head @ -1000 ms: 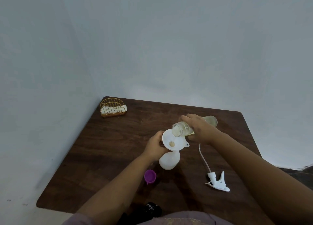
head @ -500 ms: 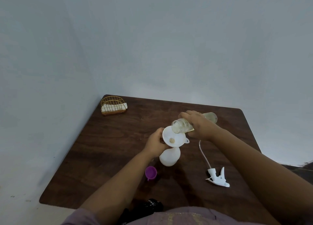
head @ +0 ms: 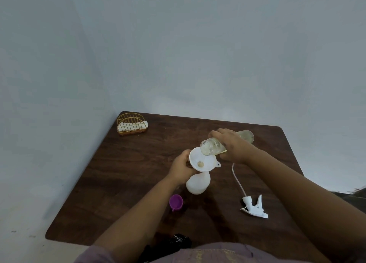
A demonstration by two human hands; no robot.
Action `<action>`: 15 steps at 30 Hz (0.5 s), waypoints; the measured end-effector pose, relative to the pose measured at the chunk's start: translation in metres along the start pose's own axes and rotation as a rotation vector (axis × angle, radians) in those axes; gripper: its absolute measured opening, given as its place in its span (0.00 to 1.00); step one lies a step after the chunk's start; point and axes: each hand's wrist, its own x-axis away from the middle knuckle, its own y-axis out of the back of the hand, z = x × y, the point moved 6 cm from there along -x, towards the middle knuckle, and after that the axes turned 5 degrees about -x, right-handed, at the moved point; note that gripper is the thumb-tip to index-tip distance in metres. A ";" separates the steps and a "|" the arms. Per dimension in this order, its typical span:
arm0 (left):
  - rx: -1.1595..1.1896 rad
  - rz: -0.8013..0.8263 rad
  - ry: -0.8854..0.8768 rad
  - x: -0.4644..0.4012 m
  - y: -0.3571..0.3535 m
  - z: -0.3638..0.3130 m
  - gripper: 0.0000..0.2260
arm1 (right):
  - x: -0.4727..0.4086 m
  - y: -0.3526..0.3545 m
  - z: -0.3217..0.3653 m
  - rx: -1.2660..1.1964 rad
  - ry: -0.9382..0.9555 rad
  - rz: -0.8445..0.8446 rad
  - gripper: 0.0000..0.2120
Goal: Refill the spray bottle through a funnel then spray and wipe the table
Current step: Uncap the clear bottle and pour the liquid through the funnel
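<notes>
A white spray bottle (head: 198,184) stands on the dark wooden table (head: 122,179) with a white funnel (head: 202,162) set in its neck. My left hand (head: 181,167) grips the funnel's left rim. My right hand (head: 231,144) holds a clear refill bottle (head: 210,147) tipped on its side, its open mouth over the funnel's far edge. Pale yellowish liquid shows in the funnel's hole. The white trigger sprayer head (head: 255,208) with its long dip tube lies on the table to the right.
A purple cap (head: 175,202) sits on the table in front of the spray bottle. A gold wire holder with white napkins (head: 131,124) stands at the far left corner. Walls close in behind and to the left. A dark object (head: 176,241) lies at the near edge.
The view has shifted slightly, so the table sits a bit higher in frame. Both hands keep their holds and the refill bottle stays tipped over the funnel.
</notes>
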 end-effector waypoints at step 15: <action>-0.007 0.007 -0.006 -0.001 -0.001 0.002 0.25 | -0.002 0.000 0.002 0.021 -0.003 0.014 0.24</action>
